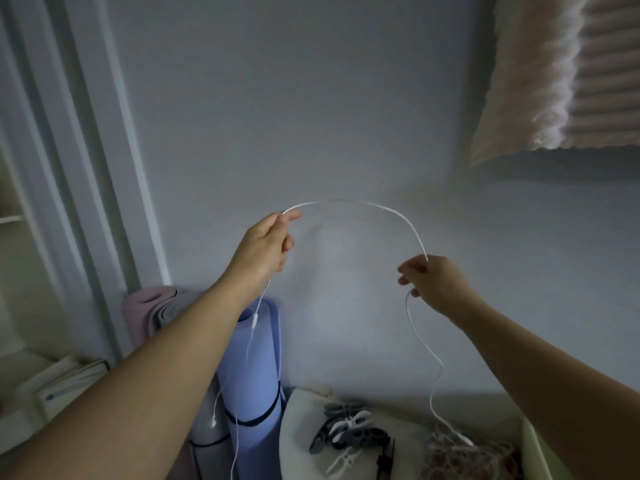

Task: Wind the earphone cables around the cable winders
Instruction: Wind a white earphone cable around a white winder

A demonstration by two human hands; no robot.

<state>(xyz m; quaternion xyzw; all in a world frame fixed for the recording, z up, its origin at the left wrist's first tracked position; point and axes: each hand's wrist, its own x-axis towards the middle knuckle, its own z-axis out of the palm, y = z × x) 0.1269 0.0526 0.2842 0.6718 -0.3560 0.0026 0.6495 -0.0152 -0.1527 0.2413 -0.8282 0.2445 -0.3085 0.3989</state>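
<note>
A white earphone cable [360, 203] arches in the air between my two raised hands. My left hand [265, 245] pinches it at the upper left, and the earbud end with an inline piece hangs down below that hand. My right hand [434, 282] grips the cable lower on the right, from where it trails down to a tangled heap of white cables [460, 455]. Several black, grey and white cable winders [349, 434] lie on a pale surface below.
A rolled blue mat [256, 368] and a pink roll [152, 306] stand against the grey wall [311, 98]. A white door frame [79, 168] runs down the left, with books [65, 382] below it. A pale pink blanket [554, 71] hangs at the upper right.
</note>
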